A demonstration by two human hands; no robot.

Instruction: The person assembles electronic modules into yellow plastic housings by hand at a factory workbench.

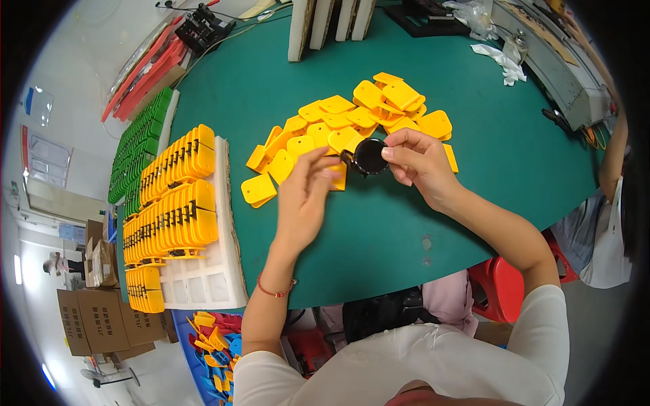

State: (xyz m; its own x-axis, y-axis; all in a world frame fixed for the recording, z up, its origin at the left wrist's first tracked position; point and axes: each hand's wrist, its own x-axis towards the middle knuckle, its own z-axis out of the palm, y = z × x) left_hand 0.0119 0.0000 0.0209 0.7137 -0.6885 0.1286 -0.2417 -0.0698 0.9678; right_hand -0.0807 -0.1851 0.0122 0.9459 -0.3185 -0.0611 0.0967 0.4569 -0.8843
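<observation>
Between the thumb and fingers of my right hand (428,166) is a round black plastic part (371,158), like a shallow disc with a small arm at its left side. My left hand (305,196) is just left of it, fingers loosely bent and apart, fingertips close to the small arm; whether they touch it I cannot tell. Behind both hands lies a loose heap of yellow plastic pieces (336,104), flat with rounded corners and a small hole. One yellow piece (258,189) rests at the heap's left end.
A white foam tray (233,237) at the left carries rows of yellow pieces with black parts (177,223); green ones (139,145) stand behind. A blue bin (186,338) of mixed coloured pieces is below the table edge. White boards (302,30) rise at the back. Another person (613,223) is at the right.
</observation>
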